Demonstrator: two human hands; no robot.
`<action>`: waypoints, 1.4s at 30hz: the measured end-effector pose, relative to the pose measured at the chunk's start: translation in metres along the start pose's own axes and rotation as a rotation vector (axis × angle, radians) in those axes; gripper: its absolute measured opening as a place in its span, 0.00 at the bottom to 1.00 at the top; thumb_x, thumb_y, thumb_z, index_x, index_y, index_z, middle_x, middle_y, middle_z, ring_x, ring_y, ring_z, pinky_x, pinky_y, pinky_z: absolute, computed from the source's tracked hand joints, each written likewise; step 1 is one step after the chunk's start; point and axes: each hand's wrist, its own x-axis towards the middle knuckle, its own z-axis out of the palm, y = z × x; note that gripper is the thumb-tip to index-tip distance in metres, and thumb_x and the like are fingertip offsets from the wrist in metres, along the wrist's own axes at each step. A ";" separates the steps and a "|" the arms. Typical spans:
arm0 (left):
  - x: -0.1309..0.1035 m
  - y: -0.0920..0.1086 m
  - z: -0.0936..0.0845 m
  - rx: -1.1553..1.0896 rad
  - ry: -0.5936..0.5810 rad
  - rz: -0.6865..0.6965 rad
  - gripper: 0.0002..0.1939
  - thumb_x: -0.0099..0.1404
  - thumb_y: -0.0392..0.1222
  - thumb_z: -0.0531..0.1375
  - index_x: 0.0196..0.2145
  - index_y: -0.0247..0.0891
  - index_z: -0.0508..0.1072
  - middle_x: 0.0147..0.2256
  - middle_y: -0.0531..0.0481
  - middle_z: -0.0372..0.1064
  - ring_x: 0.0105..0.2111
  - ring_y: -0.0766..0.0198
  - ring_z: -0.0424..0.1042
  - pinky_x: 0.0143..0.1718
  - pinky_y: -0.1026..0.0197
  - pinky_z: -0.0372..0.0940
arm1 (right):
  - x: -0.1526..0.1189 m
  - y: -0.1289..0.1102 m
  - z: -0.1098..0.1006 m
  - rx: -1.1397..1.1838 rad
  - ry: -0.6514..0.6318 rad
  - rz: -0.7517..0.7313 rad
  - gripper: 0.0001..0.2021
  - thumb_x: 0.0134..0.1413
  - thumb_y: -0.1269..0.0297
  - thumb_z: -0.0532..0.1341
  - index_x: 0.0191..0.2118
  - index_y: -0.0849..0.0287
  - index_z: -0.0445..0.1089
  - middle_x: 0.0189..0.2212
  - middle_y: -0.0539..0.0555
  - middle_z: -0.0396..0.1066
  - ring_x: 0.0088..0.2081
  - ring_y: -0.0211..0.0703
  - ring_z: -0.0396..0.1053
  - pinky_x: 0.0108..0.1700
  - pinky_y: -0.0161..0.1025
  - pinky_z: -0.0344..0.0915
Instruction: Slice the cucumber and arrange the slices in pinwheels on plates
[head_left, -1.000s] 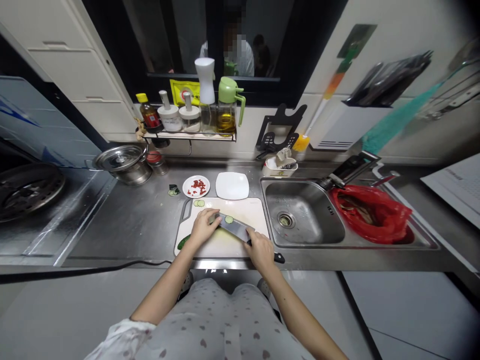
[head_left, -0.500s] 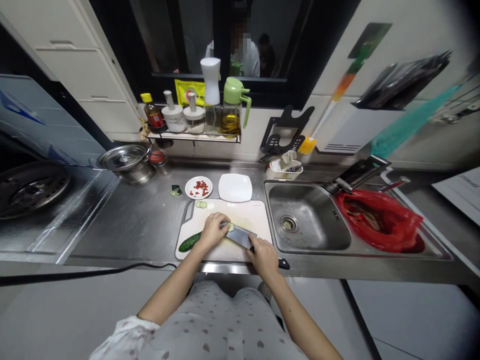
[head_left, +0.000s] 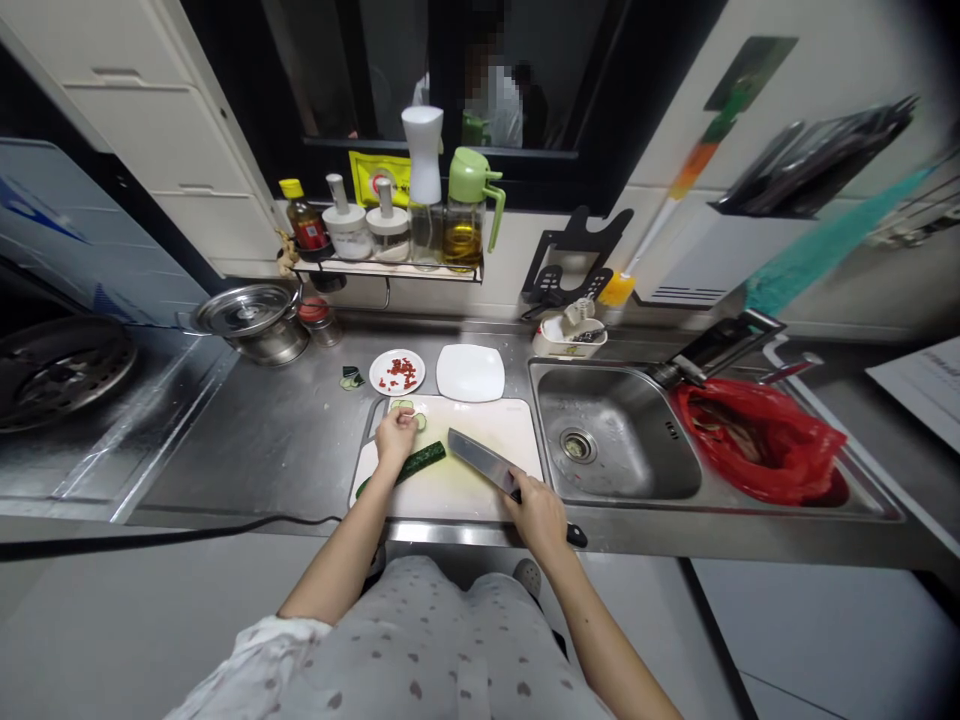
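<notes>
My right hand (head_left: 538, 515) is wrapped round the black handle of a kitchen knife (head_left: 480, 458), whose broad blade lies angled just over the white cutting board (head_left: 517, 430). At the board's far left, the fingers of my left hand (head_left: 395, 438) pinch a thin cucumber slice (head_left: 421, 421). More slices lie partly hidden behind those fingers. The dark green cucumber (head_left: 424, 457) rests on the board between my left hand and the blade, its near part covered by my left forearm.
Beyond the board stand a plate with red chopped pieces (head_left: 384, 378) and a bare white plate (head_left: 470, 372). Cucumber scraps (head_left: 352, 378) lie on the steel counter to the left. On the right are the sink (head_left: 622, 440) and a red plastic bag (head_left: 795, 440). A lidded pot (head_left: 270, 335) stands back left.
My left hand has moved left from the blade to the slices at the board's far edge, carrying a slice. The knife has shifted slightly, its blade now apart from my left fingers.
</notes>
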 end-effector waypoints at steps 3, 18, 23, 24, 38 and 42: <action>0.013 -0.005 0.000 0.007 0.050 -0.104 0.10 0.54 0.37 0.62 0.36 0.40 0.74 0.27 0.53 0.72 0.29 0.65 0.72 0.33 0.64 0.62 | -0.001 0.003 0.004 0.025 0.001 0.018 0.20 0.59 0.61 0.59 0.56 0.55 0.67 0.44 0.56 0.75 0.44 0.45 0.72 0.45 0.37 0.60; 0.044 -0.012 -0.002 0.357 -0.026 0.071 0.18 0.59 0.40 0.62 0.48 0.41 0.75 0.38 0.47 0.76 0.38 0.59 0.72 0.43 0.60 0.62 | -0.003 0.010 0.011 0.052 -0.001 0.055 0.19 0.60 0.59 0.57 0.55 0.55 0.68 0.42 0.55 0.76 0.44 0.46 0.73 0.44 0.36 0.62; 0.040 -0.016 -0.004 0.478 -0.073 0.226 0.14 0.61 0.41 0.61 0.45 0.40 0.78 0.45 0.43 0.74 0.47 0.54 0.69 0.49 0.57 0.61 | -0.001 0.009 0.010 0.065 -0.008 0.055 0.19 0.60 0.58 0.58 0.55 0.54 0.68 0.43 0.55 0.76 0.44 0.45 0.73 0.44 0.36 0.62; 0.040 -0.017 -0.005 0.496 -0.085 0.245 0.13 0.62 0.40 0.60 0.44 0.40 0.78 0.45 0.43 0.73 0.47 0.54 0.68 0.49 0.57 0.60 | -0.001 0.008 0.009 0.069 -0.010 0.054 0.19 0.59 0.59 0.58 0.55 0.54 0.68 0.43 0.55 0.76 0.44 0.45 0.73 0.44 0.36 0.62; 0.034 -0.013 -0.007 0.449 -0.068 0.280 0.12 0.63 0.40 0.59 0.42 0.40 0.79 0.43 0.43 0.73 0.46 0.54 0.68 0.50 0.56 0.61 | -0.001 0.009 0.006 0.108 -0.039 0.085 0.18 0.60 0.59 0.57 0.54 0.54 0.68 0.43 0.55 0.76 0.43 0.45 0.72 0.41 0.36 0.61; 0.022 -0.012 -0.014 0.402 -0.031 0.236 0.12 0.63 0.42 0.59 0.42 0.40 0.79 0.42 0.43 0.73 0.44 0.53 0.70 0.48 0.55 0.63 | 0.001 0.009 0.007 0.147 -0.037 0.086 0.16 0.60 0.58 0.56 0.52 0.53 0.70 0.41 0.53 0.76 0.42 0.44 0.73 0.39 0.34 0.59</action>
